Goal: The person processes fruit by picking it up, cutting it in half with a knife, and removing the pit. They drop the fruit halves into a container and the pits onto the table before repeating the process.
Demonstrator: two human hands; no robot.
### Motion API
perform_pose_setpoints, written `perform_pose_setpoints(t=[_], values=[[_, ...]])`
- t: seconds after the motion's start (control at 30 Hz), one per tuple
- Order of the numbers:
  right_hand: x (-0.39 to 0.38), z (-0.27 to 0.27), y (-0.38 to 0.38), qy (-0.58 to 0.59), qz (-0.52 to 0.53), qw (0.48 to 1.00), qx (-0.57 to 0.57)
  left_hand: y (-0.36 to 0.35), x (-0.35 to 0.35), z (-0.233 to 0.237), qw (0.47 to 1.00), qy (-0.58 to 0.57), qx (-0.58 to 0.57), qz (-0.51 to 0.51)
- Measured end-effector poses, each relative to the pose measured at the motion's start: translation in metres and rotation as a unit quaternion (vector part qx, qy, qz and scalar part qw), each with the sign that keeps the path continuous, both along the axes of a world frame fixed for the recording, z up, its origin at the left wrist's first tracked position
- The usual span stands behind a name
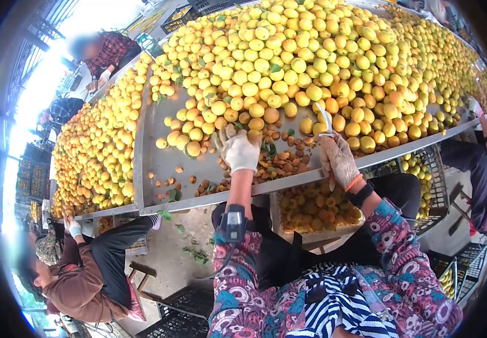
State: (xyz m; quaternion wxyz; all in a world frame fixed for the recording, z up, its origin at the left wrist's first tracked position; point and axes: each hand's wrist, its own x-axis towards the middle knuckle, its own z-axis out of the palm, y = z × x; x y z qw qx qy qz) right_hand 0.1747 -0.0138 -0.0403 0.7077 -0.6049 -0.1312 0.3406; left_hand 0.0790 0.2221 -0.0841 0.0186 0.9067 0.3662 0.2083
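My left hand [240,150], in a whitish glove, reaches over the metal table at the near edge of the heap of apricots [288,62]. Its fingers are apart and slightly blurred, and an apricot [254,136] lies right by them. Closed around a knife [324,119], my right hand [339,160] rests above the table's front rim in a stained knit glove. The blade points up and away from me; the handle is mostly hidden in the glove. Between my hands lies a low pile of apricot pits and pieces [283,163] with some leaves.
Beneath the rim stands a crate of apricots [316,211], close to my knees. A metal divider [141,141] separates another apricot heap [100,152] at left. People sit at left and right. Black crates [184,307] and a stool [142,279] stand on the floor.
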Motion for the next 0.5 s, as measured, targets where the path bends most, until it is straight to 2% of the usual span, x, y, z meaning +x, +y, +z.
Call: perform_pose_setpoints(t=[0.07,0.1,0.2,0.23,0.27,0.3,0.33,0.37,0.47,0.5], values=[[0.002,-0.001,0.0,0.018,-0.002,1.0,0.005,-0.008,0.012,-0.001,0.995,0.097,-0.014,-0.006],[0.002,-0.002,-0.001,0.027,-0.004,1.0,0.006,-0.005,0.014,-0.016,0.996,0.085,0.026,-0.024],[0.001,-0.005,-0.001,0.023,-0.002,0.999,0.029,-0.004,0.02,-0.02,0.99,0.031,-0.133,-0.043],[-0.001,0.002,-0.002,0.02,-0.004,1.0,0.008,-0.008,0.015,-0.02,0.988,-0.091,-0.067,-0.102],[-0.001,0.006,-0.003,0.008,0.002,1.0,-0.007,-0.011,0.014,-0.02,0.952,-0.199,-0.159,-0.173],[-0.003,0.008,-0.002,-0.003,0.011,1.0,-0.024,-0.015,0.01,-0.013,0.89,-0.3,-0.247,-0.237],[-0.005,0.011,-0.001,-0.013,0.023,0.999,-0.041,-0.02,0.004,-0.003,0.806,-0.395,-0.328,-0.294],[-0.009,0.02,-0.003,-0.052,0.051,0.995,-0.065,-0.029,0.0,0.005,0.765,-0.44,-0.367,-0.294],[-0.017,0.028,-0.001,-0.118,0.119,0.984,-0.059,-0.039,-0.021,0.029,0.726,-0.453,-0.388,-0.342],[-0.022,0.035,0.002,-0.117,0.125,0.984,-0.058,-0.04,-0.025,0.03,0.69,-0.45,-0.454,-0.34]])
